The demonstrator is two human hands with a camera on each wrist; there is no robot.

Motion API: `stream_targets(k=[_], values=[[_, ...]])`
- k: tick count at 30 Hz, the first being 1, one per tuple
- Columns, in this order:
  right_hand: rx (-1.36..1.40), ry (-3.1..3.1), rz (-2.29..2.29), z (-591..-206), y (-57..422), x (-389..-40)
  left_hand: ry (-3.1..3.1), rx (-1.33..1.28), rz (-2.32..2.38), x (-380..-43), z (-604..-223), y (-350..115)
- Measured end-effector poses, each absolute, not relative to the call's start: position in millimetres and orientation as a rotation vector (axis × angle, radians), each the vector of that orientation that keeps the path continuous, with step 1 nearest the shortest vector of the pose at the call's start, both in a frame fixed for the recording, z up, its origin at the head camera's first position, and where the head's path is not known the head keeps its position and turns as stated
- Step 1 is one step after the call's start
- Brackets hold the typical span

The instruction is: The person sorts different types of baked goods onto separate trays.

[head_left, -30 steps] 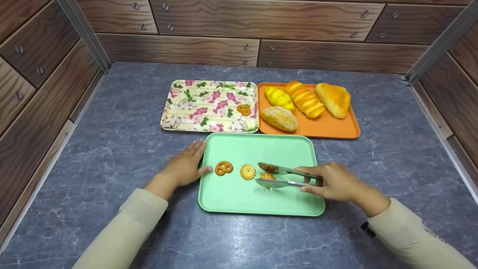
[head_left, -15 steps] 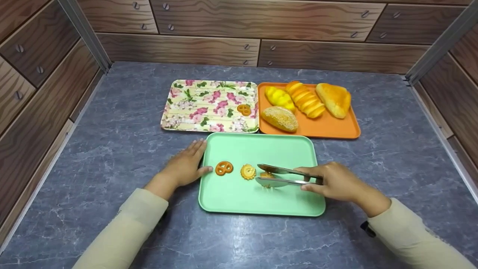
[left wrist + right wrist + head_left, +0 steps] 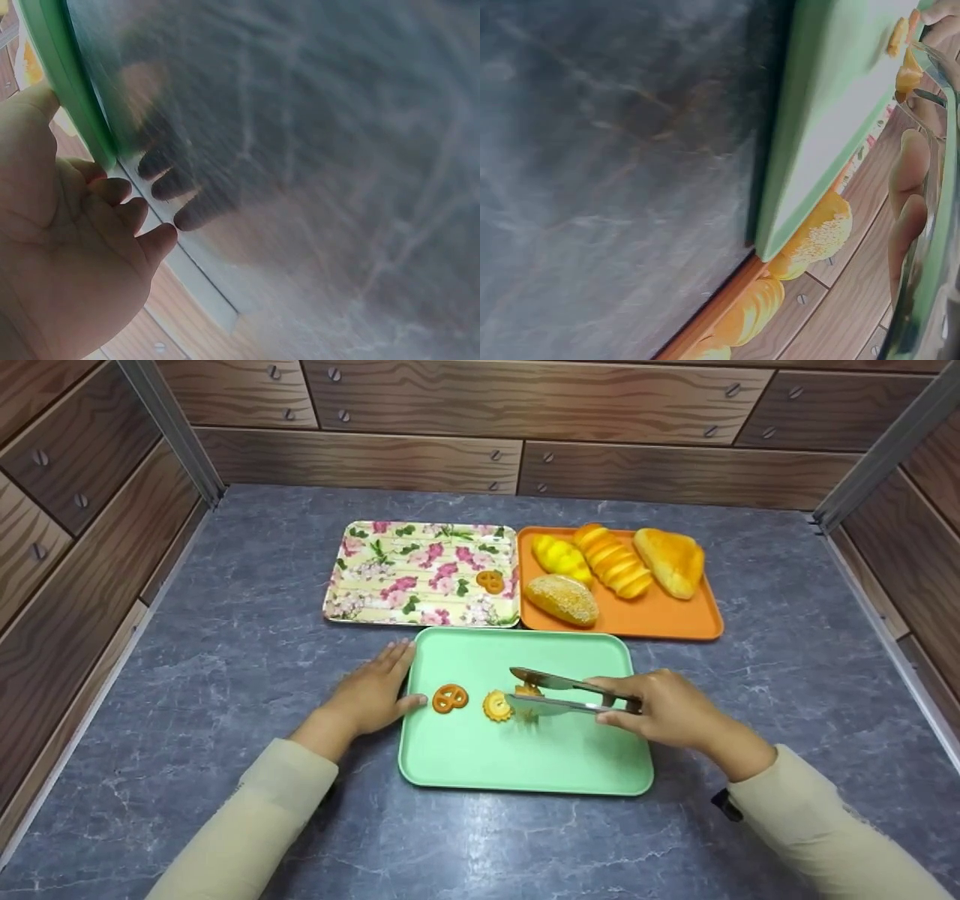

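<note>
My right hand [image 3: 664, 709] grips a pair of metal tongs [image 3: 577, 682] above the green tray [image 3: 525, 765]. Between the tong tips is a small golden cookie [image 3: 528, 691], partly hidden by the metal; the right wrist view also shows this cookie [image 3: 909, 73] there. Just left of the tips, a round scalloped cookie [image 3: 497, 706] lies on the tray. Farther left lies a brown pretzel [image 3: 450, 699]. My left hand [image 3: 367, 694] rests at the tray's left edge with fingers extended and the thumb over the rim.
Behind the green tray, a floral tray [image 3: 420, 559] bears one pretzel [image 3: 490, 581]. Beside it, an orange tray [image 3: 652, 619] holds several breads, including a sesame bun [image 3: 562, 599] and a triangular bread [image 3: 670, 562]. Wood-patterned walls [image 3: 420, 461] bound the grey table [image 3: 247, 577].
The tongs have lifted the small cookie from the green tray and moved slightly away from me and left. My left hand has stayed in place.
</note>
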State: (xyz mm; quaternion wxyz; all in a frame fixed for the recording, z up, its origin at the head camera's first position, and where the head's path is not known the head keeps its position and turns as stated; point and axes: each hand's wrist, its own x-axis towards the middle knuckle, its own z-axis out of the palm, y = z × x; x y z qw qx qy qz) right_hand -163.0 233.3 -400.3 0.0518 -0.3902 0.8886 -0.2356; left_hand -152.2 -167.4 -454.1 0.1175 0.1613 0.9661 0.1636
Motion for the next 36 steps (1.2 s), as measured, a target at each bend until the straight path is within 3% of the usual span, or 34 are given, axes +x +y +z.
stream_targets(k=[14,36], values=[[-1.087,2.866,-0.664,-386,199,-192,2.83,0.489,0.483,-152,-454,-168],[-0.736,3.008,-0.56,-399,160,-232,2.816,0.455,0.486,-153,-454,-167]])
